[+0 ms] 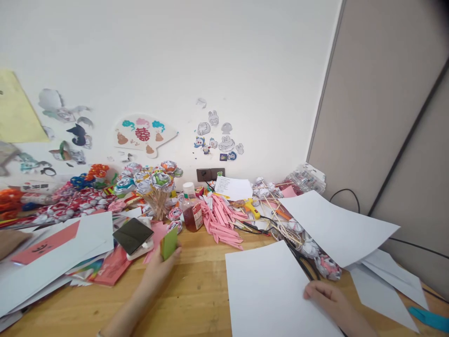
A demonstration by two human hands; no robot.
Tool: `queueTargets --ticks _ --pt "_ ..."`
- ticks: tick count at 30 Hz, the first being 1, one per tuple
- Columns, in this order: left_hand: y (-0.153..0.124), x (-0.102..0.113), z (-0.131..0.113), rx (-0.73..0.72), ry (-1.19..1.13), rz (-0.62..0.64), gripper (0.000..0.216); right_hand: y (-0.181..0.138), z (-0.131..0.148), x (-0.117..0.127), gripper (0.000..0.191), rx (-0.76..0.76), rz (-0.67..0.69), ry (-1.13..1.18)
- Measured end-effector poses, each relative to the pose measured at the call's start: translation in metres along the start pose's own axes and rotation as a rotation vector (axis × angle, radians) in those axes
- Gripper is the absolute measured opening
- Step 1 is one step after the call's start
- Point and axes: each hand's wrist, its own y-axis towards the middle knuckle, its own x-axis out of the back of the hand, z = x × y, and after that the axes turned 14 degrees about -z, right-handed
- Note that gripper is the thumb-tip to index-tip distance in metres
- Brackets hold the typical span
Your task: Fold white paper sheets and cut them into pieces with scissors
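Note:
My left hand (164, 264) is closed around a small green paper pad (170, 243) with a yellow-orange side, just above the table left of centre. Its fingers are partly hidden behind the pad. At lower right, my right hand (331, 302) pinches the right edge of a blank white sheet of paper (268, 290), which lies in front of me and runs out of the bottom of the view. Black-handled scissors (307, 264) rest just beyond that hand, partly covered by the sheet. Left of the green pad, a black square object (133, 236) sits on a white one.
Crumpled paper flowers (150, 180) stand on sticks behind a bottle of reddish liquid (191, 213). Folded pink paper strips (222, 220) and a yellow glue gun (251, 208) lie along the wall. Loose white sheets (340, 229) are at right, stacked papers (59, 262) at left.

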Motion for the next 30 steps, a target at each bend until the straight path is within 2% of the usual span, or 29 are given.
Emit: queueTargets --ticks 3,6,11,13,18,21,25,30 --pt "-0.006 -0.001 0.006 0.142 -0.237 -0.168 0.042 -0.002 -0.002 0.0 0.036 0.019 -0.007 0.006" --pt "-0.009 -0.004 0.007 0.181 -0.388 -0.181 0.049 -0.002 -0.005 0.001 0.037 0.003 0.004 0.004" --pt "-0.01 -0.005 0.005 0.18 -0.501 -0.164 0.079 -0.001 -0.008 0.003 0.038 -0.011 0.059 -0.016" --pt "-0.01 -0.003 0.006 0.162 -0.483 -0.142 0.074 -0.002 -0.006 0.002 0.039 -0.005 0.02 -0.013" --pt "-0.009 0.0 0.013 0.051 -0.413 -0.213 0.047 -0.007 0.0 -0.001 0.041 0.005 -0.017 -0.012" --pt "-0.008 -0.002 0.018 0.044 -0.393 -0.17 0.035 -0.007 0.001 -0.001 0.041 0.018 -0.018 -0.011" --pt "-0.007 -0.007 0.018 -0.014 -0.383 -0.125 0.034 -0.005 -0.002 0.002 0.039 0.016 0.016 -0.015" --pt "-0.004 0.001 0.011 -0.079 -0.12 -0.154 0.032 -0.002 -0.007 0.006 0.038 0.016 0.106 -0.038"
